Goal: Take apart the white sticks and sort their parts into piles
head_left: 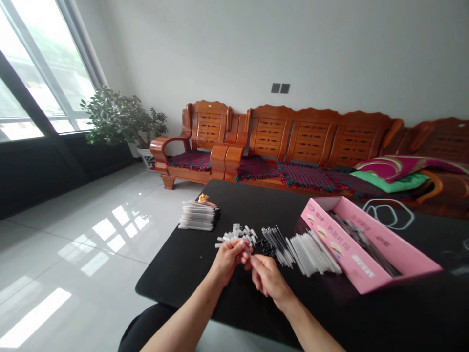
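Note:
My left hand (227, 259) and my right hand (269, 276) meet over the front of the black table, fingers pinched on a slim pen (248, 251). Fingers cover most of that pen. Just beyond them lies a loose heap of white pen caps (238, 233), with small black pieces (266, 247) beside it. A row of dark, thin pen refills (279, 246) is to the right, and next to it are whitish translucent pen barrels (313, 252). At the table's left edge sits a neat stack of pens (198, 216) with pale and dark ends.
An open pink box (351, 261) holding dark slim pieces stands at the right. A small orange figure (203, 198) is behind the pen stack. White looped cord (390, 213) lies behind the box. Beyond the black table (176, 271) are a wooden sofa (293, 129) and a potted plant (120, 117).

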Available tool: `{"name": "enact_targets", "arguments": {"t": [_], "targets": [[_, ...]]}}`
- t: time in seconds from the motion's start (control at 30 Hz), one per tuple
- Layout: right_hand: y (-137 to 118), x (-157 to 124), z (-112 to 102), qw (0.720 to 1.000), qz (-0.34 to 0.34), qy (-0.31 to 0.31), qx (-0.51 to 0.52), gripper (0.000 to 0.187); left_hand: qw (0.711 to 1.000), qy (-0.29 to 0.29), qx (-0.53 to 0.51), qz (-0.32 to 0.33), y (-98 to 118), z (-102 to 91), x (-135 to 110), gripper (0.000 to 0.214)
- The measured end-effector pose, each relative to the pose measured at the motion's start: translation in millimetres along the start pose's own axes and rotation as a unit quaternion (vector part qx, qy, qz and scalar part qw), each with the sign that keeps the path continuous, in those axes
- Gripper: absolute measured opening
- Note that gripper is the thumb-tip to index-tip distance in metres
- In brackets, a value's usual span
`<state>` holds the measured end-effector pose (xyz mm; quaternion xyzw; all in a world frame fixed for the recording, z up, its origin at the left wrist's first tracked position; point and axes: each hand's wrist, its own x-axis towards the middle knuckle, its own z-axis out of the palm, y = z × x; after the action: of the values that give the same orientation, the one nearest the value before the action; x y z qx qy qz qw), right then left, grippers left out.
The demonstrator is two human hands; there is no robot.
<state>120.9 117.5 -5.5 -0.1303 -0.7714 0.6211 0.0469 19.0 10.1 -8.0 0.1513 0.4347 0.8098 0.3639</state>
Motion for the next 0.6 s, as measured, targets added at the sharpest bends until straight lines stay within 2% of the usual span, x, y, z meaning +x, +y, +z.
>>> {"name": "enact_targets", "arguments": {"t": [0.1,0.2,0.27,0.33,0.37,0.47,0.53,0.6], "targets": [[-1.2,0.0,-4.3,0.972,0.077,-0.111,0.190,0.055,0.999,-0.026,-0.016,-0.019,-0.2,-1.0,0.5,0.034],[-0.9,1.4,-6.7,0.956,0.094,-0.130,0.247,0.051,0.999,-0.023,-0.018,-0.020,-4.3,0.4,1.8,0.033],[-0.1,3.8,-6.4,0.975,0.069,-0.087,0.192,0.048,1.000,0.001,-0.010,-0.003,-7.7,1.6,3.3,0.033],[0.8,6.5,-4.8,0.999,-0.006,-0.014,0.045,0.047,0.999,0.032,-0.002,0.015,-10.2,2.6,4.7,0.034],[1.4,7.6,-3.7,0.997,-0.052,0.030,-0.051,0.046,0.999,0.049,0.003,0.021,-10.9,3.1,5.1,0.034],[3.6,9.4,-0.4,0.939,-0.137,0.126,-0.289,0.042,0.995,0.089,0.013,0.032,-10.8,4.6,5.5,0.033],[3.8,9.8,1.2,0.920,-0.141,0.154,-0.331,0.041,0.995,0.093,0.015,0.038,-8.8,4.3,5.7,0.032],[2.3,10.2,1.5,0.947,-0.120,0.132,-0.266,0.043,0.997,0.068,0.010,0.040,-5.4,2.3,6.3,0.030]]}}
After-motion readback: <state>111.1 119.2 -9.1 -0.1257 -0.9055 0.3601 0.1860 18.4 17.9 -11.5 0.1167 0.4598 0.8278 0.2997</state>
